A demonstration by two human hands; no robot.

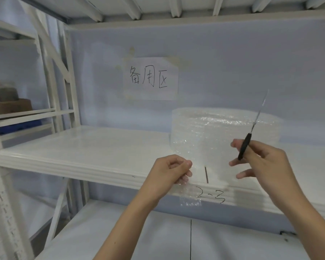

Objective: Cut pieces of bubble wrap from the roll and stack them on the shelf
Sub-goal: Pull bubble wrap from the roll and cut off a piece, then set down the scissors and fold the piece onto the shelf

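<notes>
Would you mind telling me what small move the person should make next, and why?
Probably bring the scissors down to the bubble wrap sheet. The left hand pinches the sheet's edge, pulled out from the roll, while the right hand holds the scissors with the blades pointing up, clear of it.

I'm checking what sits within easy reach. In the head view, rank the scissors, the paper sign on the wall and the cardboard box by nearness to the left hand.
From the left hand:
1. Scissors, just to its right, held in the right hand.
2. Paper sign, above, on the back wall.
3. Cardboard box, far left, on the neighbouring rack.
</notes>
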